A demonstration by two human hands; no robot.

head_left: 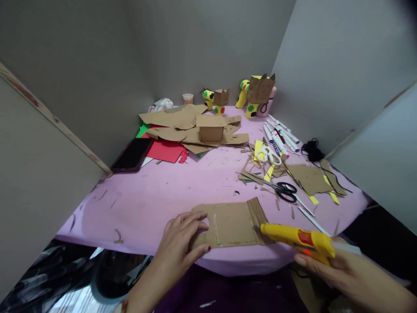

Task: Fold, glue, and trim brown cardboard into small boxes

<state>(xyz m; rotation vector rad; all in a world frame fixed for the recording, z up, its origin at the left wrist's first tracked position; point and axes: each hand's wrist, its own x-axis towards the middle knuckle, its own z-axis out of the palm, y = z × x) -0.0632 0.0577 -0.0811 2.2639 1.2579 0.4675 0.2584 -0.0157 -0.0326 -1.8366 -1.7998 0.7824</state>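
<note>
A flat piece of cardboard (232,224) lies at the front edge of the table, with lines of glue on its surface and a raised flap along its right side. My left hand (186,238) rests on the cardboard's left end, fingers spread and lying flat. In my right hand (339,265) is a yellow hot glue gun (298,237) with a small red light glowing. Its nozzle points left and reaches the base of the raised flap; whether the tip touches it I cannot tell.
Black-handled scissors (286,191), white scissors (269,155), cardboard scraps and markers (282,134) lie on the right. A small cardboard box (211,130) stands on stacked cardboard. A phone (133,154) lies at left. Decorated yellow figures (243,93) stand at the back. Walls enclose the table.
</note>
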